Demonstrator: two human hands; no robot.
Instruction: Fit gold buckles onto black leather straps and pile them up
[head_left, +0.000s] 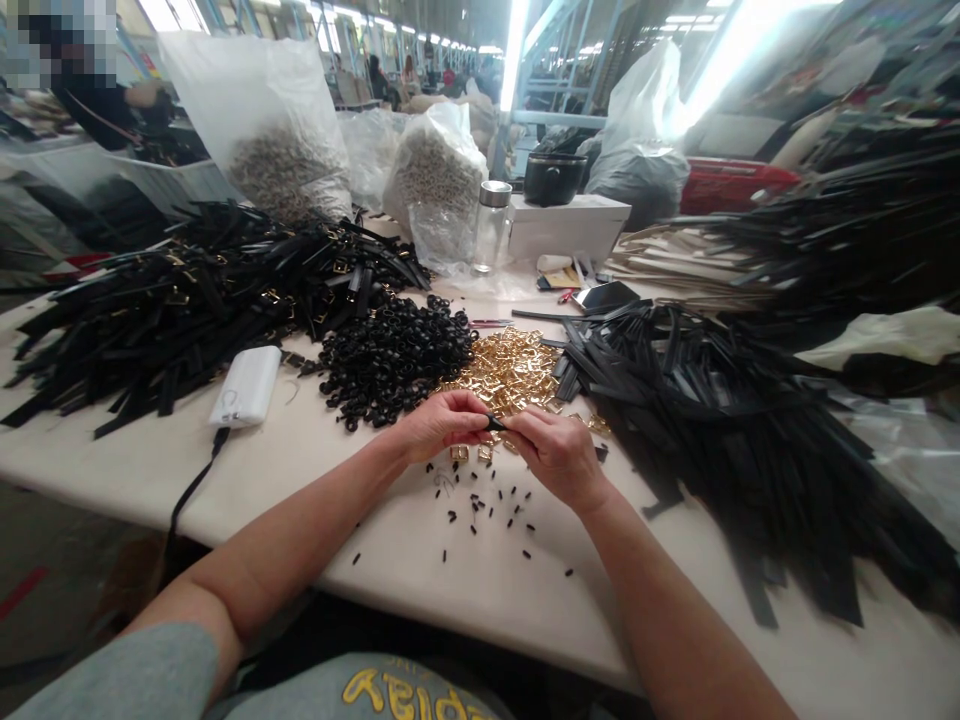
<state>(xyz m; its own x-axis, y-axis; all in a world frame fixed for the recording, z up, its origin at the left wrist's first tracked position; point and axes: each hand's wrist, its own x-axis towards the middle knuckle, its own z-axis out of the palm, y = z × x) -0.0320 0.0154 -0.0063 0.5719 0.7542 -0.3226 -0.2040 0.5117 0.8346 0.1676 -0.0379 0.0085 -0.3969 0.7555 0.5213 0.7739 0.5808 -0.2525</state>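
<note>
one black piece | pinched by left hand + right hand | table edge well apart

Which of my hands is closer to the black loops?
Left. Your left hand is by the near-right edge of the black loops; your right hand is farther right.

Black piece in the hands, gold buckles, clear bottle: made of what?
Black piece: leather, rubber or plastic, too small to tell; dark, slight sheen.
Gold buckles: probably metal, polished; bright glints.
Clear bottle: glass or hard plastic, smooth; see-through wall.
</note>
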